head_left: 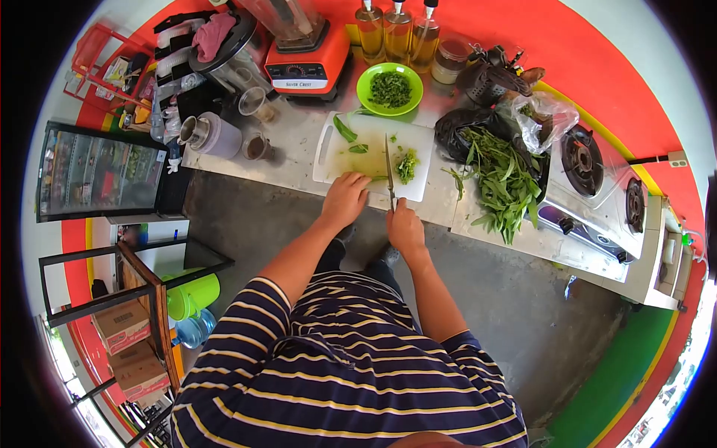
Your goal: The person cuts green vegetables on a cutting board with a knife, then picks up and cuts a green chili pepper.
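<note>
My right hand [405,228] is closed around the handle of a kitchen knife [388,160]; its blade points away from me over a white cutting board [418,142]. Fingers curled, my left hand [346,198] presses on green stems [379,178] at the board's near edge. Only a short end of the stems shows beside the blade. Right of the knife lies a small pile of chopped greens [406,166]. Loose leaves [345,130] rest at the board's upper left. Just behind the board, a lime-green bowl [414,104] holds finely chopped greens [390,89].
Leafy green stalks [500,175] spill from a black plastic bag [455,133] at right, before a gas stove [597,198]. A red blender [306,63], oil bottles [398,33] and a glass jar [450,60] stand behind. Cups [256,104] and a light-coloured jug [216,134] stand left.
</note>
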`<state>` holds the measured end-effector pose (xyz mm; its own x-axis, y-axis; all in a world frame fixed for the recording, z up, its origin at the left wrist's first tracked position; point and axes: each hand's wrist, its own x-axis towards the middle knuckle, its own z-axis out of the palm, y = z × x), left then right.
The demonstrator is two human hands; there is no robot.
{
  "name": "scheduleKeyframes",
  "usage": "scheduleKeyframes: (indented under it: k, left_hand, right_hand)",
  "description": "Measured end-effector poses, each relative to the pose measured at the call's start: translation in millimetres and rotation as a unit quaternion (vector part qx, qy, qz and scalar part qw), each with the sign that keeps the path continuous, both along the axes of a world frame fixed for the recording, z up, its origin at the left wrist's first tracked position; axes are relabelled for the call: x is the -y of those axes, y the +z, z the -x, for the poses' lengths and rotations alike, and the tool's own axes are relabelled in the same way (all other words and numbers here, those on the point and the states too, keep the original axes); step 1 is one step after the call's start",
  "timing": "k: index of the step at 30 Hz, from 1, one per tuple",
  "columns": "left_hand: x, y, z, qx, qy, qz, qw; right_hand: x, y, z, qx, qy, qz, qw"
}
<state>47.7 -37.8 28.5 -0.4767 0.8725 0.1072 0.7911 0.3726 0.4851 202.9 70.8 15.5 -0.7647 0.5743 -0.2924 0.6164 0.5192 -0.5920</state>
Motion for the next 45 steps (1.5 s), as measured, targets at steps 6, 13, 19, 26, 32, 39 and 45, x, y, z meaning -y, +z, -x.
scheduleKeyframes:
  k: [6, 13, 19, 26, 32, 39, 45]
  left_hand:
    - [30.9, -6.9, -0.1, -0.069, -0.047, 0.029, 0.996]
    - [29.9, -9.2, 20.1, -0.072, -0.098, 0.075, 0.990]
    - [24.5, -9.4, 29.9, 0.055, -0.044, 0.131, 0.989]
    - [22.9, 2.9, 38.8, 0.046, -0.079, 0.185, 0.979]
    - [19.2, -6.2, 41.5, 0.049, -0.085, 0.171, 0.980]
    - [18.2, 6.1, 44.3, 0.054, -0.119, 0.194, 0.972]
    - [23.1, -5.3, 44.6, 0.072, -0.108, 0.171, 0.977]
  right_hand:
    - [20.5, 3.8, 9.2, 0.091, -0.016, -0.045, 0.995]
    - [-8.7, 12.4, 43.3, 0.140, 0.023, -0.105, 0.984]
    - [-0.8, 28.1, 43.9, 0.176, 0.032, -0.063, 0.982]
    - [12.4, 5.5, 59.2, 0.167, -0.010, -0.088, 0.982]
    - [7.4, 21.7, 63.4, 0.172, -0.018, -0.071, 0.982]
    - [22.0, 12.5, 76.0, 0.172, -0.052, -0.072, 0.981]
    - [21.1, 33.2, 71.2, 0.200, -0.018, -0.084, 0.976]
